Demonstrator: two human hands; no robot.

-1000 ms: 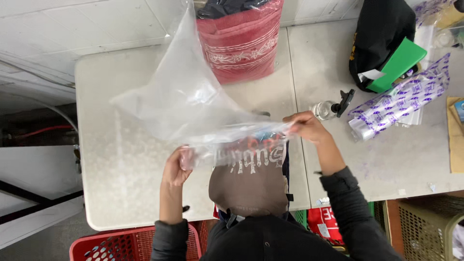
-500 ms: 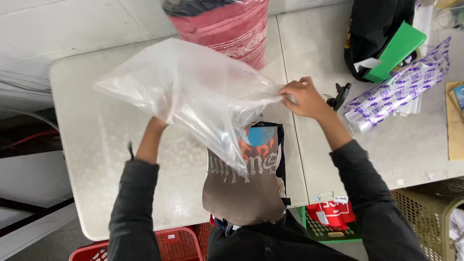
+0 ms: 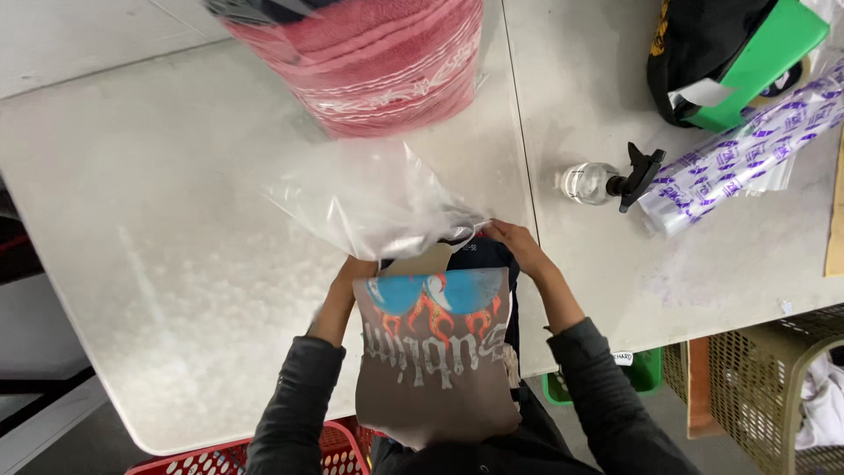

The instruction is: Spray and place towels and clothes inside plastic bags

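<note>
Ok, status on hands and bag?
Both hands, left and right, at bag mouth. Folded shirt just below it, not in. Nothing blocking.

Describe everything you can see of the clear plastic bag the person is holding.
The clear plastic bag is a thin, see-through, crinkled film with glossy highlights. It lies slack on the white table, fanning out away from the person, its far end close to a red bundle. Its near edge is bunched at the top of a folded brown printed shirt. The left hand and the right hand grip that edge on either side. Whether the mouth is open cannot be told.
</note>
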